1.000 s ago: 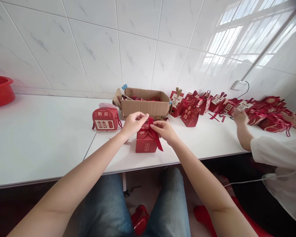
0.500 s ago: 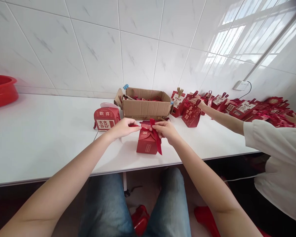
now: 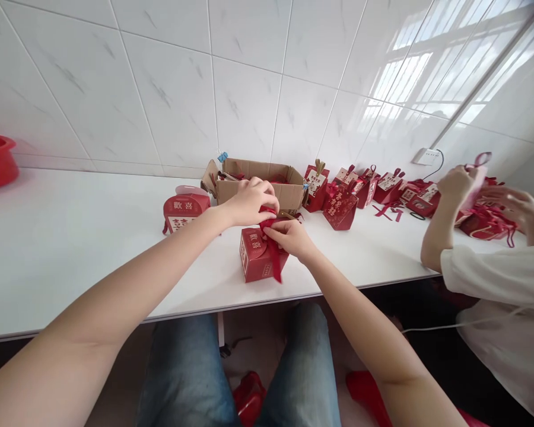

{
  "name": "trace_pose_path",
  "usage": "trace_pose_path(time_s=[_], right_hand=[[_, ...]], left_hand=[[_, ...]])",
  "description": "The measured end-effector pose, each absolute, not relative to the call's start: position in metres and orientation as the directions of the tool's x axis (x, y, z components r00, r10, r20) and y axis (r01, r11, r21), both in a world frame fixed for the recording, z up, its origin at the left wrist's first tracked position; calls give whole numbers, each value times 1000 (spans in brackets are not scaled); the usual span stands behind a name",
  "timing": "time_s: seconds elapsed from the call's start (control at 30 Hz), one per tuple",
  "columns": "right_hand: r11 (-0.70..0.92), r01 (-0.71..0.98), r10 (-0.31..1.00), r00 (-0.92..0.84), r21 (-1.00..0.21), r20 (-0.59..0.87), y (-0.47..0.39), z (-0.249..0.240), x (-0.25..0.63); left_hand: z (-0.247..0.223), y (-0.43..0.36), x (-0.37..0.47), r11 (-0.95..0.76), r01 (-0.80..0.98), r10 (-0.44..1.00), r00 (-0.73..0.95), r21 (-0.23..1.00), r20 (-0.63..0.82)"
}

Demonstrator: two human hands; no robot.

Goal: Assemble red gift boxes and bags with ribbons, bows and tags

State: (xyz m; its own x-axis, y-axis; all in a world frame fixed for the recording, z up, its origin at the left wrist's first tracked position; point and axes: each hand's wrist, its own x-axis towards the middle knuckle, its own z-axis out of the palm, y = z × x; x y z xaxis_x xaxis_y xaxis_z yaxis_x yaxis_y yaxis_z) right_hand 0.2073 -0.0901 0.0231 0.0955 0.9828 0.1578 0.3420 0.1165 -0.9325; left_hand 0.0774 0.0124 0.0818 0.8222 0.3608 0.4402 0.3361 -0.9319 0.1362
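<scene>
R hand pinches red ribbon, tail hanging twd near edge; L hand arches over far end, grip unclear; red box just below both.

Right grip pinches red ribbon atop a box.

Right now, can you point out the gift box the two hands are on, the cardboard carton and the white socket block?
gift box (image 3: 258, 267): head view, on its front side
cardboard carton (image 3: 289, 195): head view, right part of its front wall
white socket block (image 3: 426, 156): head view, middle of its face
</scene>
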Motion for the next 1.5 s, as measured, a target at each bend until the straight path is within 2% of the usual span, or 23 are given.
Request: trace_pose_path(time_s=[0.07,0.1,0.13,0.2,0.27,0.3,0.43,0.57,0.7,0.87,1.13,1.3,1.5], right_hand=[[136,313,977,114,-940,179,-90,19,204],[139,306,975,123,-942,184,-89,17,203],[141,307,973,132,-941,189,-89,16,201],[146,329,968,148,-933,204,-89,14,199],[164,336,962,153,-928,225,-89,12,198],[174,314,959,161,-933,233,-89,11,198],[225,166,933,249,-960,261,-91,7,197],[279,209,914,241,-937,326,-93,4,194],[259,238,919,238,-936,315,-94,4,193],[236,279,905,287,-931,315,-94,2,193],[234,348,872,339,-908,354,-94,-4,193],[219,470,879,285,-855,382,-94,3,197],[212,718,861,184,-663,474,-92,10,202]], left_hand=[[70,7,71,-872,443,465,612,209,640],[64,3,67,-834,469,521,494,292,696],[59,-1,62,-795,461,587,417,395,694],[50,-9,52,-695,394,716,462,602,524],[44,-13,45,-578,343,744,593,740,307],[41,-14,44,-533,321,740,626,783,247],[33,-14,44,-438,190,766,590,879,254],[29,-16,49,-385,89,759,597,919,260],[28,-20,49,-377,21,729,624,926,283],[23,-12,45,-473,6,643,686,881,341],[13,1,46,-481,2,652,670,877,355],[17,-2,47,-475,72,687,653,877,319],[25,-7,47,-408,137,736,635,903,236]])
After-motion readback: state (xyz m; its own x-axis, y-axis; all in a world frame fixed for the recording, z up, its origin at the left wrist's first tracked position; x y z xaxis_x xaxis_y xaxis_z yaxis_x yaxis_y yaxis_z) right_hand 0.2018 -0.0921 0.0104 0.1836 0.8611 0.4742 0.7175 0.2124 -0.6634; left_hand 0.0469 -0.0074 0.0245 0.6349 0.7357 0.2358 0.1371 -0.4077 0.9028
